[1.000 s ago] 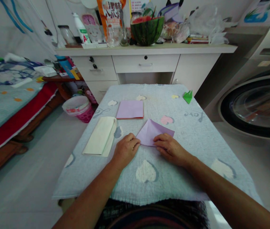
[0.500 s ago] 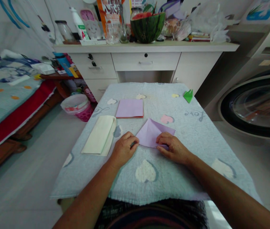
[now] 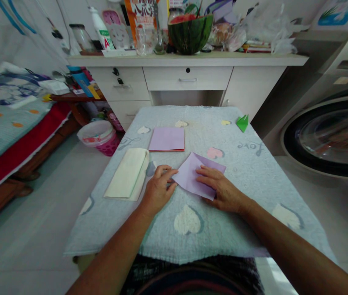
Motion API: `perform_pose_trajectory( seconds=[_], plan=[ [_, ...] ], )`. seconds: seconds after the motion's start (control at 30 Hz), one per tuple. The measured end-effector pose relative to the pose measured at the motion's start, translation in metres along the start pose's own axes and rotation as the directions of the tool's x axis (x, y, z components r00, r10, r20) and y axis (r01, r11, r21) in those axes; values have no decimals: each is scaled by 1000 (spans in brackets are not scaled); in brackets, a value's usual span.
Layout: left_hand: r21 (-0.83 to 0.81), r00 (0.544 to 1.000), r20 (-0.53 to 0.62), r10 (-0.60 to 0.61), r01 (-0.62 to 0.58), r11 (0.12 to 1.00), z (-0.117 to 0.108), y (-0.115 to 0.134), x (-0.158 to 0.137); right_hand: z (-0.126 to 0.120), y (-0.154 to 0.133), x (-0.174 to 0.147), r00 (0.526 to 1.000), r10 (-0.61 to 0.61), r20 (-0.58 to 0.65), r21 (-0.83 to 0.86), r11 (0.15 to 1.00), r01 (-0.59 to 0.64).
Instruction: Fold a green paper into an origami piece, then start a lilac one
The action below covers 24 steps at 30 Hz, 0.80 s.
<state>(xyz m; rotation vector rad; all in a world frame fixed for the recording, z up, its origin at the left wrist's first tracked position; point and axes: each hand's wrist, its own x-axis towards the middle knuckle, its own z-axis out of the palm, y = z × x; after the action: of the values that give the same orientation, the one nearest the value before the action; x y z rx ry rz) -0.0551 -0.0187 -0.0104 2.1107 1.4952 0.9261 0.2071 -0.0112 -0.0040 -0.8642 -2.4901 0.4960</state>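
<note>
A creased sheet of purple origami paper (image 3: 189, 170) lies on the cloth-covered table between my hands. My left hand (image 3: 161, 187) has its thumb and forefinger at the sheet's left corner, closed around that tip. On the right part of the sheet rests my right hand (image 3: 223, 187), fingers stretched out over the paper; its thumb is partly hidden near the front corner. Behind the sheet sits a square stack of paper (image 3: 167, 139), purple on top with a red edge below. A folded cream-coloured paper or cloth (image 3: 127, 174) lies left of my left hand.
A small green folded paper piece (image 3: 242, 123) lies at the table's far right corner. The tablecloth (image 3: 186, 241) has heart patterns. Behind stands a white cabinet (image 3: 189, 78) bearing a cut watermelon (image 3: 190, 35). A washing machine (image 3: 330, 135) is at right, a pink bin (image 3: 98, 137) at left.
The front corner of the purple paper has come down toward me and now shows. My right fingers have straightened and spread over the sheet; my left fingers have loosened slightly at the corner.
</note>
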Motion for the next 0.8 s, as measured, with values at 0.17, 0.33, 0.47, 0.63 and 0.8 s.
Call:
perform_pose_trajectory(
  seconds=[0.17,0.33,0.47,0.63,0.8],
  plan=[
    [14,994,72,82,-83,996,2,0,4,1,0,2,1000,10,23,-24,1000,-9],
    [-25,993,9,122,-122,992,4,1,7,-3,-7,7,1000,10,-23,-14,1000,-10],
    [-56,992,-57,116,-119,991,3,2,6,-6,-11,10,999,1,-37,4,1000,-1],
    [-7,989,-54,134,-135,991,3,2,6,-7,-12,10,1000,8,-25,19,1000,-7],
    [68,984,-2,179,-178,982,6,1,6,-5,-10,9,999,-4,-40,16,1000,4]
  ],
)
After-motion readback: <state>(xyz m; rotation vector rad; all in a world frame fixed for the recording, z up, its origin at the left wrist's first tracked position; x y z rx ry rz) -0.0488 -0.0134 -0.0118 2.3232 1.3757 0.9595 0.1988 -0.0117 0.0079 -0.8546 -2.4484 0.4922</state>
